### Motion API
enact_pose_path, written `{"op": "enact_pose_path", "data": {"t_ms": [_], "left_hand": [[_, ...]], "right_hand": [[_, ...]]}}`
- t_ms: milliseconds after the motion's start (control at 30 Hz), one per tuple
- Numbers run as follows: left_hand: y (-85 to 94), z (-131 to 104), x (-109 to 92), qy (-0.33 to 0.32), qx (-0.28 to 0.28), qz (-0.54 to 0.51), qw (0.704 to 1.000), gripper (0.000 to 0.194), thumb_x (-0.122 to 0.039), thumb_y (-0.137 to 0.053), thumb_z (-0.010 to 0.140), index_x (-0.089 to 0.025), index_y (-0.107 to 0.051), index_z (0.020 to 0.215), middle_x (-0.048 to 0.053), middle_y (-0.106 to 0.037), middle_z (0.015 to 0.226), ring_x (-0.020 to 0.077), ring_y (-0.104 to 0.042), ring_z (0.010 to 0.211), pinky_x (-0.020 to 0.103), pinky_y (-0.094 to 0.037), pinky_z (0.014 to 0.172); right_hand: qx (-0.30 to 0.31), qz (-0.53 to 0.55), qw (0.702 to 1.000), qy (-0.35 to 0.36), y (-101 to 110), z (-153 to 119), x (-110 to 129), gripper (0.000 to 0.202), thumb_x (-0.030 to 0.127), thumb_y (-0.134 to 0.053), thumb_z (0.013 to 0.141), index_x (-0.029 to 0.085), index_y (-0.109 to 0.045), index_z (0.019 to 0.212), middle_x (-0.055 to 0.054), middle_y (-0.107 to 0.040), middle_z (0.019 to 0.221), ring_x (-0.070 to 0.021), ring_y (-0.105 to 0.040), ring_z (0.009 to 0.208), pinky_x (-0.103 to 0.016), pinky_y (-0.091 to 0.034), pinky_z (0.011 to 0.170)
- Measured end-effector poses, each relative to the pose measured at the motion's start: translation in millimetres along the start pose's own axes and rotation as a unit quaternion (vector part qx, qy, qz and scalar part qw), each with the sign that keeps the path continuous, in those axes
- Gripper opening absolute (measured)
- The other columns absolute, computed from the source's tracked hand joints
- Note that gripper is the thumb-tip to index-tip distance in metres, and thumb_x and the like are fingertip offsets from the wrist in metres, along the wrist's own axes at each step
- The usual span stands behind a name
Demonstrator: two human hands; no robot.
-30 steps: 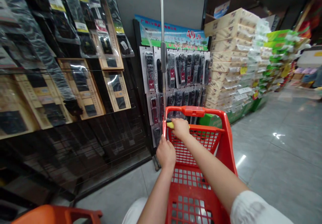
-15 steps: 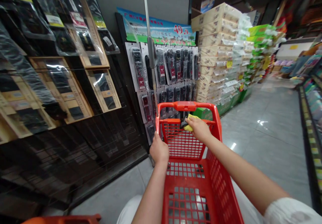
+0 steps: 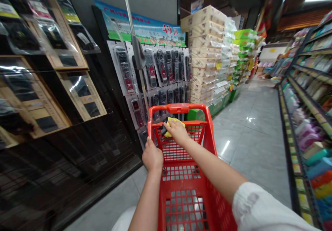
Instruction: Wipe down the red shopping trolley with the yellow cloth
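A red plastic shopping cart (image 3: 210, 120) with grid-patterned panels stands in front of me. My left hand (image 3: 153, 156) is closed around the upright at the cart's left side, just below its top corner. A metal pole (image 3: 129, 9) with a grey fitting rises beside that corner. In my right hand (image 3: 176, 131) is a yellow cloth (image 3: 169, 134), pressed against the upper left part of the cart's inner grid panel. A dark grey piece (image 3: 164, 127) shows beside the cloth; what it is I cannot tell. My right fingers are bent over the cloth and partly hide it.
Packaged belts (image 3: 150, 68) hang on a rack ahead, with boxed goods (image 3: 83, 96) on the left. Beyond them rise stacked cream cartons (image 3: 204, 47) and green boxes (image 3: 242, 44). A grey tiled aisle (image 3: 251, 130) runs along stocked shelves (image 3: 311, 120) at the right.
The view has turned rightward, so the cart and racks sit further left and more right-hand shelving shows. My right hand and the cloth have shifted left along the panel. My left hand keeps its hold.
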State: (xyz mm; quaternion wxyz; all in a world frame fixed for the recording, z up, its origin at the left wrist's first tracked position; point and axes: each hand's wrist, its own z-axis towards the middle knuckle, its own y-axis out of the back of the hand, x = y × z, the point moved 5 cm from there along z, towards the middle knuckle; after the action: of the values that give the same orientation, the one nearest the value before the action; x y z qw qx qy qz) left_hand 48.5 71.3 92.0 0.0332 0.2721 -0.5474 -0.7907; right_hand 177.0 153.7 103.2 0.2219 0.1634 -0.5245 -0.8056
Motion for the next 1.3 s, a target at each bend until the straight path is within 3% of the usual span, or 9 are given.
{"op": "enact_pose_path", "data": {"t_ms": [167, 267, 433, 533, 633, 767, 867, 1033, 1300], "left_hand": [[1.3, 2, 1, 0.005, 0.011, -0.011, 1.0, 0.053, -0.012, -0.035, 0.089, -0.009, -0.043, 0.141, 0.019, -0.066, 0.117, 0.0284, -0.07, 0.091, 0.035, -0.052, 0.071], [1.7, 1, -1, 0.003, 0.012, -0.014, 1.0, 0.053, -0.011, -0.035, 0.089, -0.009, -0.042, 0.141, 0.019, -0.066, 0.117, 0.0286, -0.07, 0.092, 0.035, -0.052, 0.071], [2.1, 0, -3, 0.007, 0.018, -0.006, 1.0, 0.053, -0.011, -0.035, 0.089, -0.009, -0.043, 0.141, 0.019, -0.067, 0.115, 0.0276, -0.07, 0.091, 0.034, -0.052, 0.071], [3.8, 1, -2, 0.006, 0.017, -0.007, 1.0, 0.053, -0.011, -0.036, 0.089, -0.009, -0.043, 0.141, 0.02, -0.066, 0.115, 0.0285, -0.07, 0.091, 0.034, -0.052, 0.071], [5.9, 1, -1, 0.006, 0.011, -0.009, 1.0, 0.054, -0.011, -0.035, 0.089, -0.008, -0.042, 0.142, 0.02, -0.066, 0.117, 0.0304, -0.07, 0.092, 0.037, -0.052, 0.07], [7.0, 2, 2, 0.014, 0.007, -0.013, 1.0, 0.053, -0.012, -0.036, 0.088, -0.01, -0.044, 0.14, 0.02, -0.068, 0.113, 0.0304, -0.07, 0.088, 0.037, -0.051, 0.067], [6.6, 2, 4, 0.017, 0.006, -0.014, 1.0, 0.052, -0.012, -0.037, 0.088, -0.012, -0.046, 0.139, 0.019, -0.068, 0.111, 0.0285, -0.07, 0.087, 0.034, -0.05, 0.066], [6.2, 2, 6, 0.012, 0.005, 0.0, 1.0, 0.051, -0.012, -0.034, 0.09, -0.01, -0.045, 0.139, 0.018, -0.068, 0.11, 0.0284, -0.07, 0.084, 0.034, -0.048, 0.063], [2.6, 1, 8, 0.009, 0.002, 0.015, 1.0, 0.052, -0.009, -0.035, 0.088, -0.01, -0.045, 0.14, 0.016, -0.069, 0.109, 0.0259, -0.071, 0.085, 0.03, -0.048, 0.063]], "right_hand": [[-0.021, -0.088, 0.993, -0.076, 1, -48, -69, 0.052, 0.009, -0.04, 0.093, 0.016, -0.041, 0.144, -0.021, -0.047, 0.143, -0.027, -0.044, 0.134, -0.048, -0.032, 0.11], [-0.031, -0.112, 0.982, -0.146, 2, -62, -91, 0.053, 0.008, -0.041, 0.091, 0.013, -0.04, 0.144, -0.024, -0.048, 0.141, -0.0295, -0.044, 0.133, -0.05, -0.035, 0.108], [-0.061, -0.09, 0.958, -0.264, -5, -70, -91, 0.06, 0.013, -0.046, 0.089, 0.011, -0.031, 0.147, -0.03, -0.042, 0.143, -0.0345, -0.043, 0.134, -0.056, -0.036, 0.105], [-0.031, -0.05, 0.952, -0.3, -1, -80, -84, 0.066, 0.015, -0.05, 0.086, 0.005, -0.027, 0.148, -0.034, -0.045, 0.139, -0.0363, -0.048, 0.129, -0.051, -0.044, 0.099], [0.013, 0.037, 0.959, -0.281, 20, -93, -80, 0.072, 0.011, -0.053, 0.08, 0.009, -0.029, 0.148, -0.023, -0.057, 0.132, -0.0294, -0.058, 0.117, -0.038, -0.05, 0.091], [-0.1, 0.011, 0.964, -0.246, 68, -110, -83, 0.069, 0.005, -0.049, 0.078, 0.027, -0.041, 0.144, -0.007, -0.041, 0.15, -0.0258, -0.049, 0.127, -0.037, -0.046, 0.099], [-0.097, -0.031, 0.954, -0.28, 70, -115, -97, 0.059, 0.007, -0.047, 0.08, 0.023, -0.049, 0.137, -0.01, -0.04, 0.15, -0.0292, -0.047, 0.128, -0.041, -0.046, 0.098], [-0.059, 0.002, 0.949, -0.311, 53, -90, -136, 0.048, 0.009, -0.043, 0.083, 0.017, -0.053, 0.129, -0.013, -0.057, 0.132, -0.0249, -0.058, 0.114, -0.034, -0.048, 0.091], [-0.02, 0.025, 0.924, -0.381, 72, -6, -185, 0.036, 0.031, -0.045, 0.093, 0.008, -0.059, 0.117, -0.024, -0.067, 0.106, -0.0288, -0.064, 0.097, -0.039, -0.043, 0.079]]}}
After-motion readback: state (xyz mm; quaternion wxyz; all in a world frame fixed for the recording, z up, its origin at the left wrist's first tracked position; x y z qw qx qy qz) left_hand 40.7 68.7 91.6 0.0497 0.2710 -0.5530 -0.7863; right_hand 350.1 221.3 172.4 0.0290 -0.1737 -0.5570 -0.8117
